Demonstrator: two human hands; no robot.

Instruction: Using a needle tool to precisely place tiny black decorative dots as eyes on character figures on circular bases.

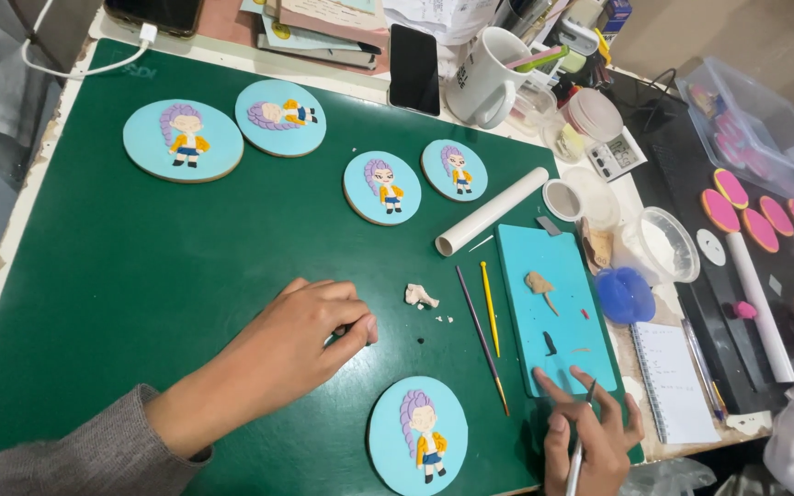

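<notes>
left hand [300, 335] rests knuckles-down on the green mat [140, 276], fingers curled loosely, holding nothing visible, forearm angled in from lower left to steady the work. blue figure disc [417, 435] lies flat between both hands, just below them. right hand [590, 436] pinches a thin tool [579, 450] pen-style, fingertips braced on the blue slab [553, 312] edge for control.
</notes>
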